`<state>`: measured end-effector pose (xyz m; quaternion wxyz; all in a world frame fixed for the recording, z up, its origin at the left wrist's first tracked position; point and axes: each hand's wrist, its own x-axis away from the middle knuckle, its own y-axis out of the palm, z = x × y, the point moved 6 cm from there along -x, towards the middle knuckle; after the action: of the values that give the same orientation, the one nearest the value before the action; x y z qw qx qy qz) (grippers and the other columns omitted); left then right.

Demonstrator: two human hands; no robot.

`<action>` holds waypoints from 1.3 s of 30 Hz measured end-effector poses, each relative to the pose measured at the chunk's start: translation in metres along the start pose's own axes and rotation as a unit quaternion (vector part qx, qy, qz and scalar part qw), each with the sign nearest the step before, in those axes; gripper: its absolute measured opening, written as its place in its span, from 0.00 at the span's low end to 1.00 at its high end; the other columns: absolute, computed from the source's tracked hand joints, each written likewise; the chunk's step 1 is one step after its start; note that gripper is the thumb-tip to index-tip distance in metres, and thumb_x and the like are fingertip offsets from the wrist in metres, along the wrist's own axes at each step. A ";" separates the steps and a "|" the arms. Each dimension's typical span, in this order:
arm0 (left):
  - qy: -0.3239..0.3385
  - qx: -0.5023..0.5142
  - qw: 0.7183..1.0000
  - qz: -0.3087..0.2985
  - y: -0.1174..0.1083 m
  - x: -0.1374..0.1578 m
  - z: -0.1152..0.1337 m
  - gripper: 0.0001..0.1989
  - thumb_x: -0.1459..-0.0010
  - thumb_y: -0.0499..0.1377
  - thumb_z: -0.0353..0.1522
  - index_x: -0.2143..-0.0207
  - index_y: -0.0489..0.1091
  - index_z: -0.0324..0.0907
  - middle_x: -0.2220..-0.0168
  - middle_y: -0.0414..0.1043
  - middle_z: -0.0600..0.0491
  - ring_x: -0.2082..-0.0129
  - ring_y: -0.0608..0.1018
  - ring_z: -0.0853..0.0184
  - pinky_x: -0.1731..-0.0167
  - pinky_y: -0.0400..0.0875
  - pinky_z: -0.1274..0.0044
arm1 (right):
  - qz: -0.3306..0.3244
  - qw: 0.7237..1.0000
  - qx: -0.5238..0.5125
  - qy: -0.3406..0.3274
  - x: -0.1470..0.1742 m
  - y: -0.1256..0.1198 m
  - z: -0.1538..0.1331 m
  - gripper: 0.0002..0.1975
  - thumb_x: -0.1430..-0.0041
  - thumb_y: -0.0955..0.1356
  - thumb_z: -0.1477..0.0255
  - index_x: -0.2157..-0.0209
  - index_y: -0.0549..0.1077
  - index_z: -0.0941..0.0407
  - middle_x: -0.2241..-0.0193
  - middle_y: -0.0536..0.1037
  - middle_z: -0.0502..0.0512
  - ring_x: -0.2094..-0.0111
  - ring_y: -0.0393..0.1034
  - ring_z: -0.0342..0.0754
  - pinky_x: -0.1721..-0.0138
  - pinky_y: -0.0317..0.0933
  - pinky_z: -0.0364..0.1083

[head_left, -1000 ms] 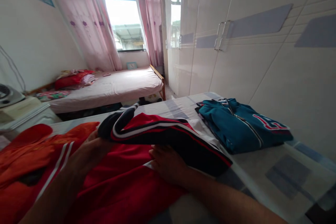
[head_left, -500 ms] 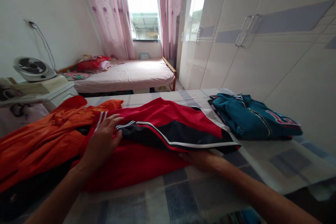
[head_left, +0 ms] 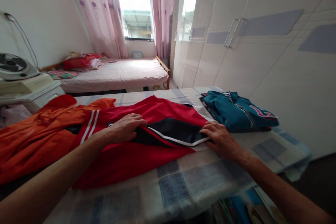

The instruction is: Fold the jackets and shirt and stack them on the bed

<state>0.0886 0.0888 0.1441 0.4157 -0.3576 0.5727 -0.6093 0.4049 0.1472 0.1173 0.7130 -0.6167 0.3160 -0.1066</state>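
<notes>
A red and black track jacket [head_left: 157,108] with white piping lies spread on the checked cloth. Across it runs a dark sleeve [head_left: 173,131], folded inward over the red body. My left hand [head_left: 126,126] pinches the sleeve's edge near its striped cuff, most of which the hand hides. At the sleeve's right end, my right hand [head_left: 220,138] curls its fingers over the dark fabric, thumb beneath. The jacket's left part touches an orange jacket [head_left: 49,133]. Just beyond my right hand sits a folded teal zip jacket [head_left: 236,110] on a small pile.
A blue and white checked cloth [head_left: 136,199] covers the surface, its edge hanging at the right front. Farther off are a bed [head_left: 126,73], a window and pink curtains [head_left: 97,17]. White wardrobes [head_left: 252,63] line the right. A fan [head_left: 17,65] stands at left.
My left hand has moved right along the sleeve. My right hand has come out from under the sleeve and now grips its right end from above. The view has shifted right.
</notes>
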 end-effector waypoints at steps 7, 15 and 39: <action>-0.054 -0.168 0.983 0.058 -0.030 0.036 -0.010 0.10 0.41 0.51 0.36 0.66 0.70 0.43 0.66 0.71 0.50 0.64 0.72 0.61 0.63 0.66 0.71 | 0.048 0.993 0.052 0.092 -0.004 -0.003 0.021 0.09 0.43 0.61 0.77 0.63 0.71 0.57 0.63 0.73 0.59 0.60 0.67 0.53 0.59 0.57 0.49; -0.050 -0.172 0.980 0.091 -0.013 0.113 -0.006 0.14 0.45 0.49 0.25 0.60 0.70 0.43 0.57 0.71 0.47 0.59 0.73 0.58 0.59 0.68 0.67 | 0.047 0.994 -0.024 0.095 0.007 0.020 0.030 0.10 0.49 0.61 0.82 0.66 0.68 0.56 0.64 0.72 0.57 0.59 0.67 0.51 0.58 0.60 0.47; -0.125 -0.153 0.969 0.146 -0.005 0.143 0.037 0.22 0.43 0.52 0.31 0.45 0.66 0.43 0.40 0.60 0.46 0.40 0.62 0.55 0.43 0.60 0.63 | 0.115 0.990 0.003 0.077 -0.008 -0.019 0.002 0.14 0.44 0.60 0.78 0.57 0.71 0.56 0.54 0.72 0.59 0.51 0.65 0.54 0.50 0.58 0.53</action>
<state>0.0653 -0.0570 0.1469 0.5086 -0.4033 0.6487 -0.3974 0.4044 0.1493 0.1384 0.6958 -0.5642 0.4387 -0.0717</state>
